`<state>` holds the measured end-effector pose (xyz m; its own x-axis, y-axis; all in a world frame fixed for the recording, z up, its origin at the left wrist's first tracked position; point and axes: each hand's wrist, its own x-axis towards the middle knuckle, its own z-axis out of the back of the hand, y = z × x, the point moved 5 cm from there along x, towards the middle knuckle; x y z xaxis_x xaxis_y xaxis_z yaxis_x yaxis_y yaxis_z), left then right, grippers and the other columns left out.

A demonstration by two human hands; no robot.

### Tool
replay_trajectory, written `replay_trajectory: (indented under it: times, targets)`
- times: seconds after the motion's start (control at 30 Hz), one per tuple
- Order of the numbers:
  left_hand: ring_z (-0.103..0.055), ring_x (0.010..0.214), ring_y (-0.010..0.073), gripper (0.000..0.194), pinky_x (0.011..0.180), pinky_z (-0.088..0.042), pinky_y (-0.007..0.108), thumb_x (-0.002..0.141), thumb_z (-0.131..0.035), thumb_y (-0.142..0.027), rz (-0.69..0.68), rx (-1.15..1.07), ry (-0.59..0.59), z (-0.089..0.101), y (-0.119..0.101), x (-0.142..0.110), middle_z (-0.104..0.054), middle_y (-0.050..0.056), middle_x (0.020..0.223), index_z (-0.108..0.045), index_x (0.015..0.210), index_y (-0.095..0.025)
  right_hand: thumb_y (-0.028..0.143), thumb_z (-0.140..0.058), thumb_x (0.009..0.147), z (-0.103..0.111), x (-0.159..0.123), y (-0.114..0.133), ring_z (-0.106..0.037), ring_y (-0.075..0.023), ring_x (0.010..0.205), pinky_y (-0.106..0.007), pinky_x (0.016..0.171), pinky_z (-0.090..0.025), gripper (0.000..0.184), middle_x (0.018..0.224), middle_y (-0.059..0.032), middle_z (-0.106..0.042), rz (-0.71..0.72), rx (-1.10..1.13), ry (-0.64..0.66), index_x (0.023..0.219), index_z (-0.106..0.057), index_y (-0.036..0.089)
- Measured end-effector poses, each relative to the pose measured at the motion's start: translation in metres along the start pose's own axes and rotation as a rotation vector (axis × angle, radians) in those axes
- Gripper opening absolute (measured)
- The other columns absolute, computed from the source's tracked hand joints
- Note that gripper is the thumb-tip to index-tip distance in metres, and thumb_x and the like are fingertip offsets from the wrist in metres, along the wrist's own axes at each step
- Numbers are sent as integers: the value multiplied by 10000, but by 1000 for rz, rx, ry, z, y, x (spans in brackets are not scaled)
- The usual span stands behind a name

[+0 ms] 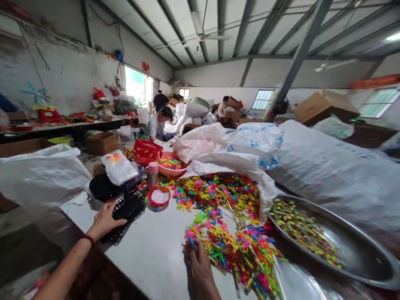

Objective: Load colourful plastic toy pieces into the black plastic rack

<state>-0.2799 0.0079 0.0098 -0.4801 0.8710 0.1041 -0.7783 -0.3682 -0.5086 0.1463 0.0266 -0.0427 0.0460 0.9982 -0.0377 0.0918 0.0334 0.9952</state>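
Note:
My left hand (108,221) grips the near left side of a black mesh plastic basket (133,206), thumb and fingers apart across its edge. At the left edge of a loose pile of small, brightly coloured plastic pieces (231,246), my right hand (200,264) has its fingers closed at a small blue plastic piece (191,241). Its fingertips are partly hidden by the hand itself. Behind that pile, more such pieces (215,189) spill from the mouth of a white woven sack (265,187). Both hands are over a white tabletop (150,250).
A red round basket (159,198) and a pink-lidded cup (152,175) stand beyond the black basket. To the right lies a large metal tray (353,246) with small yellow-green pieces. Clear plastic bags (300,279) lie near it. Large white sacks (337,166) rise behind. Other people sit farther back.

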Motion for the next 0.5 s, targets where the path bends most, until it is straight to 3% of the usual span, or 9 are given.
replay_trajectory:
  times: [0.1, 0.17, 0.23, 0.37, 0.5]
  targets:
    - [-485, 1314, 377, 894, 1099, -391, 488, 522, -759, -579, 67, -551, 78, 15, -13, -17, -559, 130, 1364, -571, 1298, -178, 638, -858, 538, -7, -15, -9, -647, -174, 687, -275, 611, -501, 583, 781, -29, -704, -154, 248, 72, 854, -624, 208]
    - [-547, 1270, 350, 734, 1041, -464, 461, 622, -740, -566, 119, -947, 224, 13, -26, -36, -626, 112, 1309, -615, 1240, -191, 565, -903, 534, -10, -25, -14, -626, -136, 626, -237, 557, -480, 555, 754, -18, -695, -270, 401, 121, 817, -606, 191]
    - [-644, 1140, 324, 581, 941, -533, 449, 722, -694, -544, 162, -1153, 366, 3, -42, -59, -692, 121, 1201, -650, 1171, -177, 454, -929, 562, -9, -36, -16, -636, -120, 635, -214, 562, -499, 485, 753, -19, -695, -386, 525, 134, 809, -621, 173]
    - [-717, 894, 249, 493, 784, -576, 380, 702, -791, -450, 194, -1237, 630, -38, -75, -102, -733, 120, 1011, -650, 1067, -150, 243, -892, 659, -5, -54, -11, -650, -96, 658, -196, 629, -559, 298, 788, -6, -698, -575, 794, 189, 836, -665, 166]
    - [-667, 617, 191, 539, 605, -550, 336, 696, -732, -587, 64, -852, 564, -80, -87, -116, -702, 64, 736, -620, 973, -138, 205, -860, 703, 7, -61, -8, -607, -64, 605, -153, 583, -543, 221, 736, 28, -669, -566, 870, 184, 830, -682, 177]
